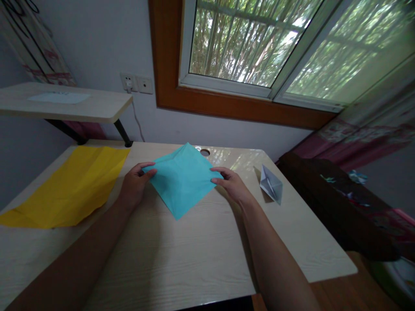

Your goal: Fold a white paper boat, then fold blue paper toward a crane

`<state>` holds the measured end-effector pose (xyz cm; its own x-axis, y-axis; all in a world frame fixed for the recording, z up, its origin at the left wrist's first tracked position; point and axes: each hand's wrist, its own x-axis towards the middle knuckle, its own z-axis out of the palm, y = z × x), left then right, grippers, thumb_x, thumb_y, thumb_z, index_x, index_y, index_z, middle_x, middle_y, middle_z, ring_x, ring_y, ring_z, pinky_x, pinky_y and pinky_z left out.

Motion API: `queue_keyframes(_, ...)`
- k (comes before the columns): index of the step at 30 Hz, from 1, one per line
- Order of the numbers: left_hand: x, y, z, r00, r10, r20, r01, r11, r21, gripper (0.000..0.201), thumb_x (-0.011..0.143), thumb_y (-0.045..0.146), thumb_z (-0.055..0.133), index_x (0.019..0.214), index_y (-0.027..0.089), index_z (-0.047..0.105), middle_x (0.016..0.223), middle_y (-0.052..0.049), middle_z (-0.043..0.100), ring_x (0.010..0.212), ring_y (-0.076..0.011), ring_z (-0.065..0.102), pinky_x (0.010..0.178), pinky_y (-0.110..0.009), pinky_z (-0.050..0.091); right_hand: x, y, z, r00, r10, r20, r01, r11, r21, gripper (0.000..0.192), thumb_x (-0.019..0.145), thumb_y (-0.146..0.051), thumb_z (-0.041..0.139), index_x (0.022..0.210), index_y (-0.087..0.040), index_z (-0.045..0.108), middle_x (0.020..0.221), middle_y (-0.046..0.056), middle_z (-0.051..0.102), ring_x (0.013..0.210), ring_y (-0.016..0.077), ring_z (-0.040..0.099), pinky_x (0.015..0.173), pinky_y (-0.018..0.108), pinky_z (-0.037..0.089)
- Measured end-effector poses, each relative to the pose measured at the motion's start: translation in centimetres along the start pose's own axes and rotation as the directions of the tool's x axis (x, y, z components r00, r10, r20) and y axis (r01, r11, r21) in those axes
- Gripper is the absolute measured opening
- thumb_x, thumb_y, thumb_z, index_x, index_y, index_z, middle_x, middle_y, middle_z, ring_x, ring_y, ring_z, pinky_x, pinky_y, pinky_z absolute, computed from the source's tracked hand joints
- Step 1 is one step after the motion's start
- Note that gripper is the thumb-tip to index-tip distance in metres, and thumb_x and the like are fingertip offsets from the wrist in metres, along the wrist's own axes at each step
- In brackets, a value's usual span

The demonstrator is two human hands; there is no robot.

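Note:
A turquoise sheet of paper (184, 181) with crease lines is held up just over the desk, turned so that one corner points toward me. My left hand (136, 179) pinches its left corner between thumb and fingers. At the right corner, my right hand (228, 181) grips the paper the same way, thumb below and index finger above. Both hands are closed on the sheet. To the left of my left hand lies a large yellow sheet of paper (74, 185), slightly wavy. A folded grey-white paper piece (271, 185) stands to the right of my right hand.
The light wood desk (194, 259) runs up to the wall under a window. A raised shelf (106, 106) with a white paper (60, 97) stands at back left. Near the far edge is a round cable hole (205, 152). Beyond the right edge sits dark furniture (324, 194).

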<state>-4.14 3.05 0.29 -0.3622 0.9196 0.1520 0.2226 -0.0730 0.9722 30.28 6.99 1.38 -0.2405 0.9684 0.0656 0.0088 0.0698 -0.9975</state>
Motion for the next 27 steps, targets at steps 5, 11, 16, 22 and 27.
queue_keyframes(5, 0.2, 0.2, -0.4, 1.0, 0.007, -0.002, -0.007, 0.996, 0.084, 0.052, 0.074, 0.053, 0.075, 0.114, 0.019, 0.074, 0.067, 0.003, 0.052, 0.062, -0.0142, 0.048, 0.058, -0.026, 0.038, 0.4, 0.5, -0.6, 0.994, -0.054, -0.092, 0.054, 0.999, -0.002, 0.03, 0.069, -0.034, 0.086, 0.096, -0.026, 0.078, 0.09, 0.001, 0.073, 0.082, 0.017, 0.063, 0.078, 0.033, 0.051)
queue_keyframes(11, 0.2, 0.0, -0.2, 0.985, 0.014, 0.169, -0.046, 0.982, 0.182, 0.054, 0.075, 0.054, 0.075, 0.119, 0.023, 0.072, 0.077, 0.001, 0.061, 0.071, -0.0173, 0.053, 0.066, -0.028, 0.041, 0.6, 0.6, -0.9, 0.981, -0.128, -0.147, 0.129, 0.992, -0.005, 0.032, 0.069, -0.034, 0.086, 0.099, -0.027, 0.077, 0.1, 0.002, 0.074, 0.089, 0.0183, 0.065, 0.085, 0.036, 0.051)
queue_keyframes(16, 0.6, -0.3, -0.5, 0.984, 0.084, 0.154, -0.124, 0.956, 0.268, 0.044, 0.078, 0.05, 0.073, 0.113, 0.024, 0.074, 0.094, -0.002, 0.065, 0.079, -0.0188, 0.057, 0.077, -0.032, 0.048, 0.2, -0.1, -0.8, 0.995, -0.087, -0.057, 0.079, 0.99, -0.117, 0.042, 0.068, -0.034, 0.086, 0.108, -0.027, 0.076, 0.1, 0.002, 0.073, 0.087, 0.0191, 0.064, 0.082, 0.035, 0.051)
queue_keyframes(22, 1.0, -1.1, -0.5, 0.963, 0.234, 0.136, -0.266, 0.912, 0.313, 0.028, 0.08, 0.049, 0.072, 0.094, 0.026, 0.078, 0.11, -0.006, 0.059, 0.103, -0.023, 0.059, 0.092, -0.037, 0.052, 0.3, 0.4, -1.7, 0.983, -0.176, -0.047, 0.148, 0.923, -0.355, 0.031, 0.075, -0.039, 0.08, 0.103, -0.025, 0.078, 0.099, 0.005, 0.072, 0.09, 0.022, 0.064, 0.083, 0.037, 0.05)
queue_keyframes(27, 0.8, -0.9, -0.4, 0.95, 0.245, 0.195, -0.294, 0.913, 0.284, 0.027, 0.083, 0.049, 0.071, 0.091, 0.025, 0.077, 0.114, -0.006, 0.063, 0.109, -0.024, 0.061, 0.095, -0.038, 0.052, 0.6, 1.3, -2.3, 0.959, -0.281, 0.033, 0.254, 0.803, -0.54, 0.025, 0.081, -0.044, 0.077, 0.1, -0.028, 0.079, 0.092, 0.005, 0.069, 0.088, 0.0225, 0.064, 0.085, 0.04, 0.051)
